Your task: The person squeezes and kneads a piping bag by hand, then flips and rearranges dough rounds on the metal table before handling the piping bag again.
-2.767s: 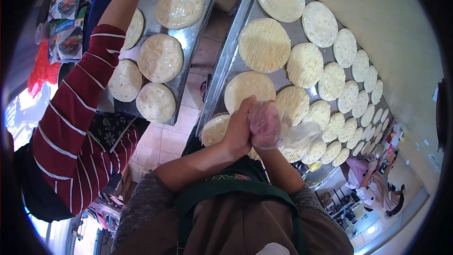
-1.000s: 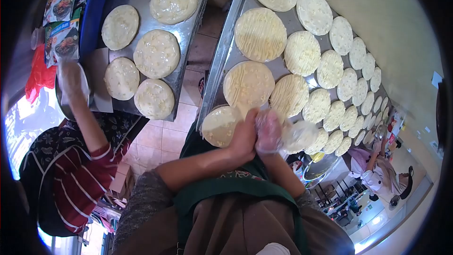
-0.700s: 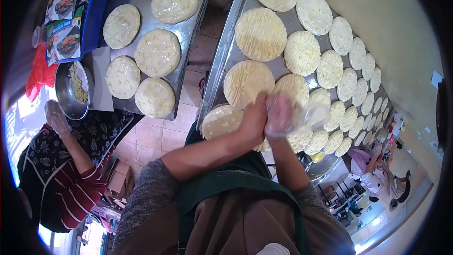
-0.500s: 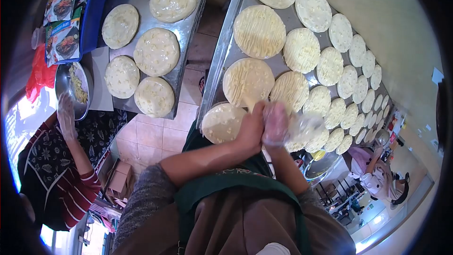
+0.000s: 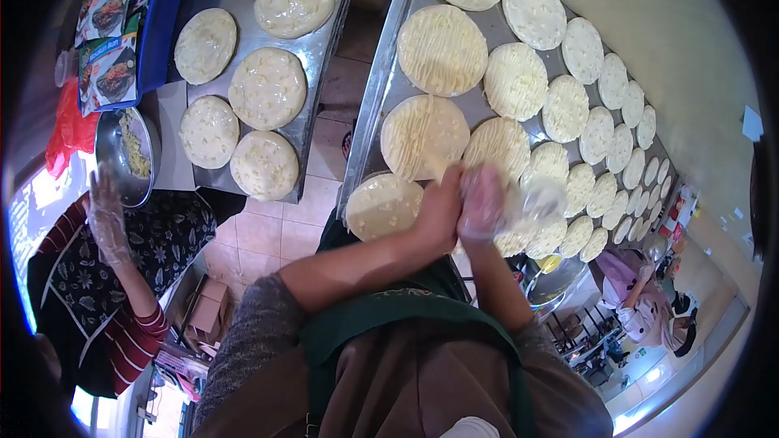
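Note:
Both my hands are closed around a clear plastic piping bag [image 5: 539, 199], its loose plastic bulging out to the right. My left hand [image 5: 440, 204] is wrapped near the front end, and my right hand [image 5: 482, 201], in a clear glove and blurred, squeezes just behind it. The tip is partly hidden over a round flat dough [image 5: 406, 139]. Thin creamy lines cover its left part; its right part shows pale bits without lines. Below it lies another dough round [image 5: 385, 208] without lines. A lined round [image 5: 443, 50] sits above.
Many more rounds lie on the metal table [image 5: 375, 105]. At left, a second metal table [image 5: 318, 89] carries glossy rounds, near a steel bowl [image 5: 149, 186] and a blue tray [image 5: 162, 49] with packets. A co-worker's gloved hand [image 5: 107, 227] is beside the bowl; another person [image 5: 649, 308] stands right.
My hands and the bag have shifted slightly up and to the right over the same round. The co-worker's hand has drawn back from the bowl, fingers spread.

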`<control>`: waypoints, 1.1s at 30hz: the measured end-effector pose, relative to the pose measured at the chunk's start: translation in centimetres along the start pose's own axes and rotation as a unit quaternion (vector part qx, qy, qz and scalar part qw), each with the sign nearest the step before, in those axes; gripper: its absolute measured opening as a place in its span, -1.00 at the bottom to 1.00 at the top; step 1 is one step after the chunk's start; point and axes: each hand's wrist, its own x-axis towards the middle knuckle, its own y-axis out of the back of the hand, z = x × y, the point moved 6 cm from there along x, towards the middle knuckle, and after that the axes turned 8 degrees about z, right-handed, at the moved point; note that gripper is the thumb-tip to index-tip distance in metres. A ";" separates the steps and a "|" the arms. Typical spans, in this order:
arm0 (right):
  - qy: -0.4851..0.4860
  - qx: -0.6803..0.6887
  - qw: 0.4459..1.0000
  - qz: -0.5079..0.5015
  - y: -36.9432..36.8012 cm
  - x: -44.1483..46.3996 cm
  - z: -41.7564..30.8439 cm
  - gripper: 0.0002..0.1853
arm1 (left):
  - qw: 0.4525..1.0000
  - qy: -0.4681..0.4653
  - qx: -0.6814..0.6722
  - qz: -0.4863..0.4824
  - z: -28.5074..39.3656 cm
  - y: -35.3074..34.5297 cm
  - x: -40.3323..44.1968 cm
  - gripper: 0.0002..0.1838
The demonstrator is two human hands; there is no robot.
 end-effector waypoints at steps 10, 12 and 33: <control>0.002 0.007 1.000 0.030 -0.1 -1.5 -0.6 -0.82 | 0.954 -0.150 0.259 0.003 0.7 0.4 -1.4 -0.60; 0.052 -0.005 0.999 -0.013 0.7 -2.0 0.0 -0.83 | 0.957 -0.158 0.244 -0.020 -0.8 1.1 -0.8 -0.68; 0.450 -0.355 0.819 0.022 -1.7 3.7 -4.9 -0.84 | 0.997 0.019 -0.011 -0.069 1.3 -5.5 3.6 -0.66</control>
